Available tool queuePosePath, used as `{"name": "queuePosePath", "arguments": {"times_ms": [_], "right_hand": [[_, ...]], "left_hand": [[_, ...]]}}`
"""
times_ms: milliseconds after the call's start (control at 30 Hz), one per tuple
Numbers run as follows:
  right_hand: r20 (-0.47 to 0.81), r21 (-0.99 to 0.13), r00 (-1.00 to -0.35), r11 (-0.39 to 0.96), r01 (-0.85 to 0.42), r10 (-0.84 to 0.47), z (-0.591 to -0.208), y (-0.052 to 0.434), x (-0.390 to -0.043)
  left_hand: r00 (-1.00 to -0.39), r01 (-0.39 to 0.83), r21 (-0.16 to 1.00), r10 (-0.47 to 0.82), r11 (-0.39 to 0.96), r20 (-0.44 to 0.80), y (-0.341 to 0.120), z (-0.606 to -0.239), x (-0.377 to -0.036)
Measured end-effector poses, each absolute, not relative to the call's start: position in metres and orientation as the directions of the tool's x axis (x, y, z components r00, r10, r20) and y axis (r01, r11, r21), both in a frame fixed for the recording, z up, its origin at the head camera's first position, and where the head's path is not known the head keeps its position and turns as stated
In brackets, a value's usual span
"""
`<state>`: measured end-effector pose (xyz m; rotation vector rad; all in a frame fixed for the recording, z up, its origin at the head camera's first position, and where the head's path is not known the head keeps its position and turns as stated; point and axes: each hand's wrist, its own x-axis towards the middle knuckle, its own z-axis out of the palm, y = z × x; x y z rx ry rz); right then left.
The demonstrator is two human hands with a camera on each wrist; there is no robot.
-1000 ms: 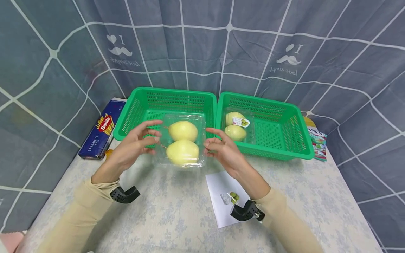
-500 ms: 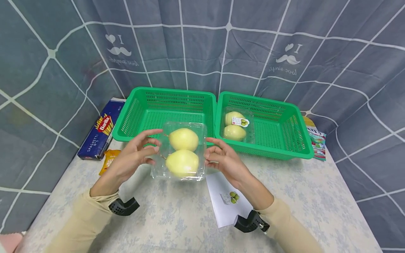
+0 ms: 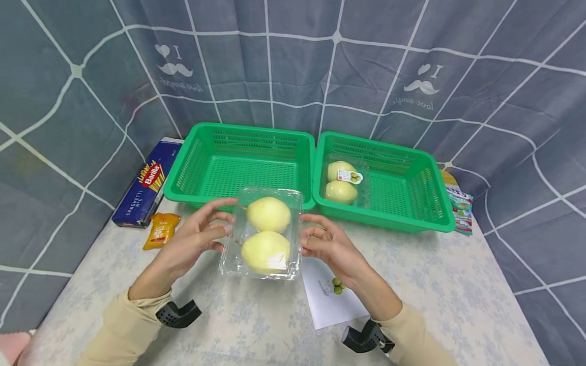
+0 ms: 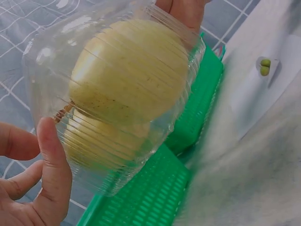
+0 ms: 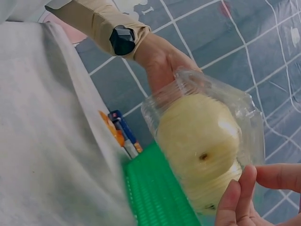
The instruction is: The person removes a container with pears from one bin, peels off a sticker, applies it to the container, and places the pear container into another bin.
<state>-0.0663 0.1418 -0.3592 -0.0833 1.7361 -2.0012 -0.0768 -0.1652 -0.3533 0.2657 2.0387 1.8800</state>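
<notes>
Between both hands hangs a clear plastic box (image 3: pixel 274 192) with two pale yellow pears (image 3: pixel 266 252) inside, held above the table in front of the left basket. My left hand (image 3: pixel 189 241) grips its left side, fingertips and thumb against the wall. On the opposite side my right hand (image 3: pixel 336 249) pinches the box's edge. In the left wrist view a brown stem (image 4: pixel 63 112) shows through the plastic near my left fingertips. The right wrist view shows a dark dimple (image 5: pixel 203 157) on the end of one pear.
Two green baskets (image 3: pixel 242 199) stand side by side at the back. The right basket (image 3: pixel 439 223) holds another pear box (image 3: pixel 366 195) with a label. White paper (image 3: pixel 327 317) bears a pear sticker (image 3: pixel 338 285). Spaghetti box (image 3: pixel 148 183) and orange packet (image 3: pixel 162 231) lie left; colourful packets (image 3: pixel 460 206) right.
Both hands have drawn the pear box down and towards me, from overlapping the left basket to mostly in front of it. The orange packet, hidden before, now shows fully.
</notes>
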Motion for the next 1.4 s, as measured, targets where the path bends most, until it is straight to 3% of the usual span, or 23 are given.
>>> {"name": "queuePosePath", "arguments": {"times_ms": [733, 1067, 1400], "right_hand": [[-0.326, -0.938, -0.855, 0.022, 0.347, -0.403, -0.404, 0.15, -0.058], [-0.362, -0.932, -0.843, 0.122, 0.342, -0.397, -0.428, 0.151, -0.062], [-0.36, -0.933, -0.841, 0.132, 0.336, -0.404, -0.436, 0.152, -0.065]], "left_hand": [[-0.892, -0.156, 0.978, 0.406, 0.136, -0.199, -0.161, -0.393, -0.069], [-0.836, -0.212, 0.958, 0.472, 0.192, -0.279, -0.163, -0.409, -0.066], [-0.836, -0.221, 0.954, 0.464, 0.203, -0.292, -0.163, -0.415, -0.067]]}}
